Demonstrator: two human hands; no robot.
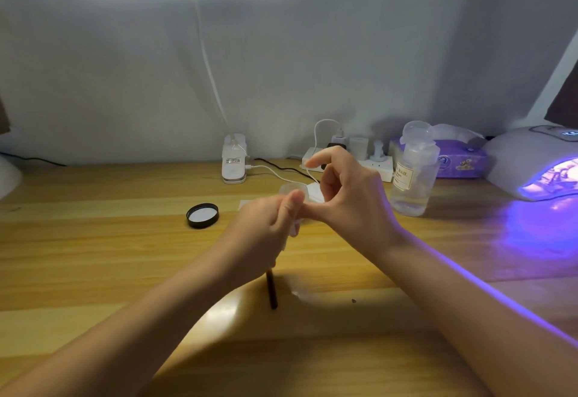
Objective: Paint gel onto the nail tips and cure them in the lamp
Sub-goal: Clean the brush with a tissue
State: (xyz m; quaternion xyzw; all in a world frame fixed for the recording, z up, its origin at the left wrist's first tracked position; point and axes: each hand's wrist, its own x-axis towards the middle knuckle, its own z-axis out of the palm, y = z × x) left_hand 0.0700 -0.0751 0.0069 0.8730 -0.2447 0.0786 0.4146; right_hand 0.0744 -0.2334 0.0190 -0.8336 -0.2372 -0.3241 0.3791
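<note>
**Hands meet over the gel jar, lamp glowing at the side**

My left hand (266,227) is curled around a crumpled white wipe (294,229), thumb pressed up along it, and a dark brush handle (271,290) sticks down out of the bottom of that same fist toward me. My right hand (347,196) comes in from the other side; its thumb tip touches the wipe beside my left thumb, the forefinger arches high above, and the remaining fingers are folded into the palm — whether they pinch anything small I cannot tell, since the hand hides its own inside.

Just behind my hands sits a small clear jar (289,189), mostly covered by them, with white pads (316,193) beside it. Its black lid (202,215) lies upside down on the wooden desk (93,255), left of my hands.

Right of my hands stands a clear pump bottle (413,177) with a label. Farther right, the curing lamp (538,162) is lit, throwing violet light across the desk and along my right forearm. Between bottle and lamp, at the wall, lies a purple tissue pack (459,162).

Behind my hands a white power strip (353,165) holds plugs and a white cable — a white lamp clamp (234,162) stands to its left.
</note>
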